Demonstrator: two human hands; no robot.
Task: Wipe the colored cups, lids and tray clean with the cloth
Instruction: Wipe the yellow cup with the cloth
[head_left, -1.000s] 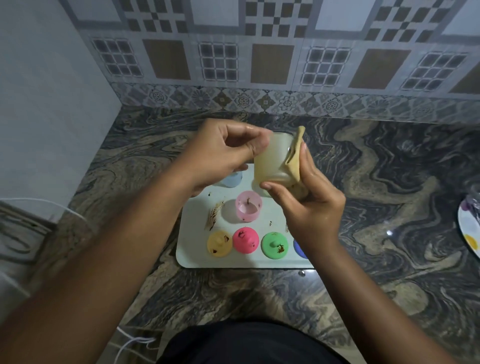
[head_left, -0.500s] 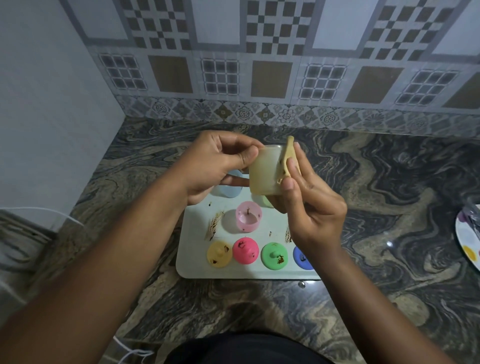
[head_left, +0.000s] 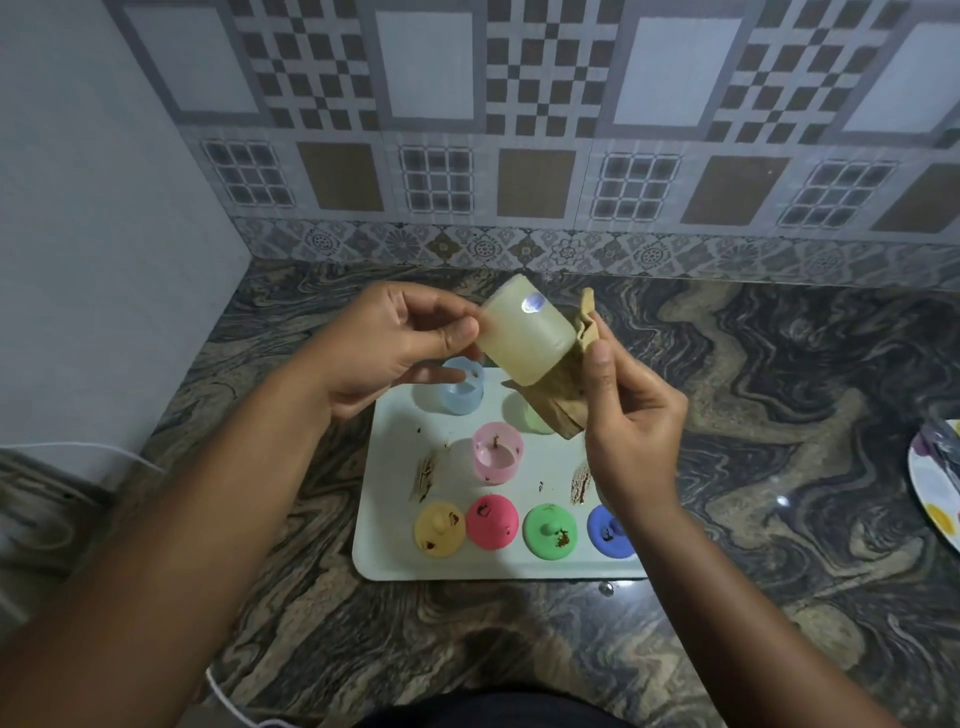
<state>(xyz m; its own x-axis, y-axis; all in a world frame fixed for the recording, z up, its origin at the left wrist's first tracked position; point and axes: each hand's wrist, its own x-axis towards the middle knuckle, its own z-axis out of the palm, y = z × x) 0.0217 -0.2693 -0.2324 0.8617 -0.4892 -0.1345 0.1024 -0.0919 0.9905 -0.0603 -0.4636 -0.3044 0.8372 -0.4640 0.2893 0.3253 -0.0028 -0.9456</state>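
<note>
L hand (head_left: 395, 343) pinches yellow cup (head_left: 524, 332) tilted above tray (head_left: 395, 519); R hand (head_left: 628, 410) grips cloth (head_left: 566, 395) at cup's mouth. Lids sit w/ brown specks.

head-worn view, looking forward and down, close over tray (head_left: 395, 564) on counter (head_left: 779, 415)

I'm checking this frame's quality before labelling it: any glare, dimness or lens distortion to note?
Head view: dim, bluish light; a small bright glare spot sits on the yellow cup held by the left hand, with smaller glints on the counter; wide-angle bending curves the wall tiles; the forearms near the bottom edge look soft.
</note>
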